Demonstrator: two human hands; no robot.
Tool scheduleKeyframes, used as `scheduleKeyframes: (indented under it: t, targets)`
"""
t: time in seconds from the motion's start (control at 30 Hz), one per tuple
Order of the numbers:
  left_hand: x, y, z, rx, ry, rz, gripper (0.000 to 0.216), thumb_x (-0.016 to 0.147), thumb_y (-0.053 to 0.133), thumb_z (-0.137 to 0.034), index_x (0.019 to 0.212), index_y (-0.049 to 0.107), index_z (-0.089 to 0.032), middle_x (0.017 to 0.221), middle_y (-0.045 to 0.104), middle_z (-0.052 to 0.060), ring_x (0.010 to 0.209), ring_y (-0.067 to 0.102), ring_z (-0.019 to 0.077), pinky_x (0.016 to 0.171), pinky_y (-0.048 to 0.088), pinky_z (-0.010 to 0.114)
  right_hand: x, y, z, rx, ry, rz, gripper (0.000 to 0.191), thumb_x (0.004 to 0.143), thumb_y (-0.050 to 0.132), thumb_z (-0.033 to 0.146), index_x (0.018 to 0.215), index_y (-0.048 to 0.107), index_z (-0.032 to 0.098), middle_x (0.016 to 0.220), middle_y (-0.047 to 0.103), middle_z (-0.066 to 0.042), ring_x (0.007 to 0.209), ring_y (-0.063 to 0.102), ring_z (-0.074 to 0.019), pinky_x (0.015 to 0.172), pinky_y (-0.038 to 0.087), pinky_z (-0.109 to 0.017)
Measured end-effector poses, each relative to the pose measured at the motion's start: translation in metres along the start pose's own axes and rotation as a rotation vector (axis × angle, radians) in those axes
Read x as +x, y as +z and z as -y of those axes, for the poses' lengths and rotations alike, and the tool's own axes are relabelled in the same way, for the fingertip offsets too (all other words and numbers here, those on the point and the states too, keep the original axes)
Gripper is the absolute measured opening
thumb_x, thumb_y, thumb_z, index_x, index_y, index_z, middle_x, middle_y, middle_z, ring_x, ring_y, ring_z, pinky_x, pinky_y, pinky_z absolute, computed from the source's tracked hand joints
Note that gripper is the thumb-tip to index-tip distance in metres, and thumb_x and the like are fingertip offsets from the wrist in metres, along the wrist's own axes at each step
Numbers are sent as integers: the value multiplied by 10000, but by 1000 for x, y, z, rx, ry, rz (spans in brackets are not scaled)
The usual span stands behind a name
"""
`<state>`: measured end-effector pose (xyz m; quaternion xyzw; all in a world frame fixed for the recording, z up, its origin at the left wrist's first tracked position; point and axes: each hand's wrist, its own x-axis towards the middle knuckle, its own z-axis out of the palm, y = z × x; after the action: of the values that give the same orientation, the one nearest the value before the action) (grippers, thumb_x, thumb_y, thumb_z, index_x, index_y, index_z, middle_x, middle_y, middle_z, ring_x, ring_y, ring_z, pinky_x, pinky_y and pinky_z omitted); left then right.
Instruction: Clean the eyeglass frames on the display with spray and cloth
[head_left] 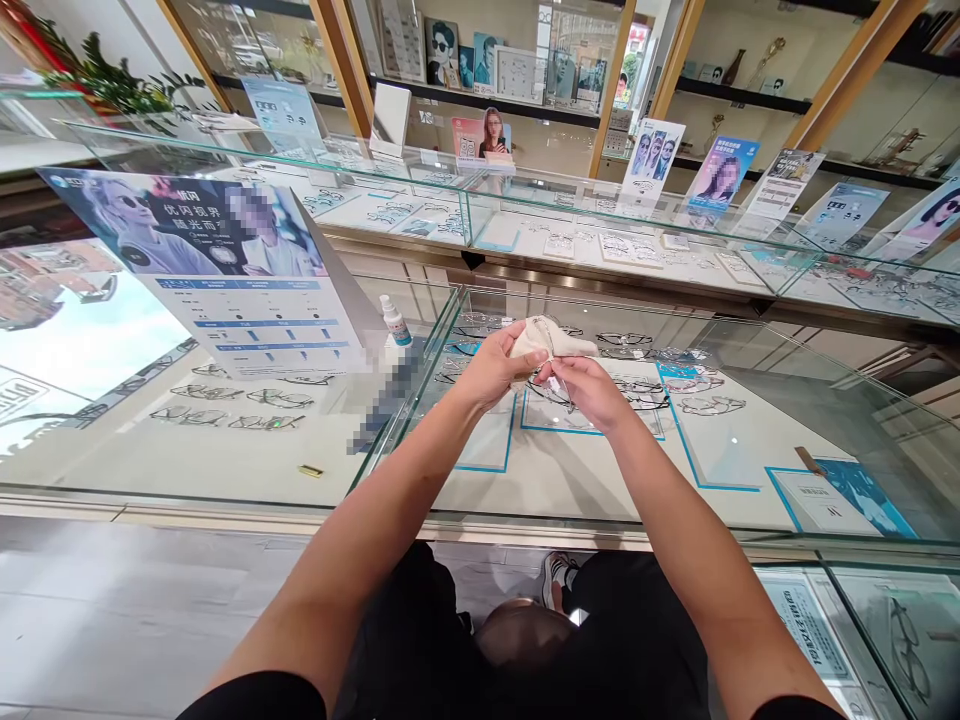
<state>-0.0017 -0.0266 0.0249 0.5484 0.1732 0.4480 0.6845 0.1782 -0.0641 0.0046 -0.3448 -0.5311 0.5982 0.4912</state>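
Note:
Over the glass display case, my left hand (501,362) is closed on a cream cloth (551,336), bunched with its thumb on top. A thin dark line, like part of a glasses frame, runs across the cloth. Beside it my right hand (594,390) has its fingers pinched together at the cloth's lower edge, apparently on a pair of eyeglasses. The fingers and cloth hide most of that pair. More glasses (637,392) lie under the glass behind my hands and are hard to separate from what I hold.
A white spray bottle (395,322) stands on the counter left of my hands, near a large folded sign (262,310). Rows of glasses (232,408) lie in the left case. Upright glass panels (409,400) and a raised display case (525,205) with cards stand around.

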Motion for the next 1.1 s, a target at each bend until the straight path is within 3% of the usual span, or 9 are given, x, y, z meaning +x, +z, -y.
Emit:
scheduleKeyframes:
  t: [0.2, 0.27, 0.37, 0.47, 0.73, 0.83, 0.93, 1.1]
  targets:
    - [1, 1, 9, 33, 65, -109, 524, 885, 792, -666, 850, 614, -175, 525, 603, -12, 426, 536, 119, 481, 412, 254, -1, 5, -9, -76, -20, 30, 416, 842, 834, 642, 889, 855, 230, 980, 805, -50, 969, 674, -222, 1006, 507, -395]
    - [2, -4, 6, 0, 25, -56, 534, 871, 806, -666, 848, 615, -169, 560, 633, 12, 484, 591, 139, 523, 458, 263, -1, 3, -5, -67, -26, 27, 404, 859, 823, 627, 870, 853, 225, 957, 803, -52, 969, 677, -224, 1006, 502, -391]
    - [2, -8, 0, -33, -25, 26, 499, 792, 927, -523, 986, 661, -149, 704, 711, 34, 611, 656, 147, 618, 508, 261, -1, 0, 3, -20, -26, 17, 395, 859, 824, 609, 829, 842, 216, 907, 789, -55, 951, 674, -227, 994, 498, -386]
    - [1, -4, 0, -13, 1, 29, 520, 744, 980, -407, 1077, 667, -159, 728, 713, 11, 618, 634, 127, 634, 497, 250, -1, -1, 4, 11, -23, 4, 403, 822, 851, 620, 815, 836, 217, 901, 778, -55, 941, 668, -227, 983, 500, -390]
    - [0, 6, 14, 6, 99, -131, 504, 910, 766, -670, 865, 614, -192, 534, 596, -20, 445, 537, 124, 506, 435, 266, 0, 5, -9, -38, -38, 27, 385, 846, 834, 612, 843, 829, 227, 914, 768, -48, 938, 650, -225, 958, 495, -389]
    - [4, 4, 15, -83, 71, -147, 510, 893, 781, -677, 874, 648, -185, 611, 643, 2, 537, 629, 159, 573, 528, 295, -1, 1, 0, -11, -61, 45, 348, 890, 805, 573, 834, 825, 229, 894, 760, -46, 926, 653, -221, 940, 487, -380]
    - [8, 0, 15, -159, 65, -204, 485, 871, 820, -637, 929, 699, -172, 757, 733, 47, 756, 750, 225, 710, 612, 336, -2, -4, 10, -10, -93, 31, 311, 905, 791, 541, 841, 818, 238, 903, 747, -47, 927, 639, -215, 860, 469, -355]
    - [12, -8, 16, -200, 72, -252, 491, 847, 855, -601, 997, 755, -144, 944, 810, 93, 1038, 781, 271, 925, 620, 358, -4, -15, 19, -26, -175, -108, 257, 866, 802, 509, 827, 812, 255, 974, 703, -52, 961, 596, -214, 826, 457, -348]
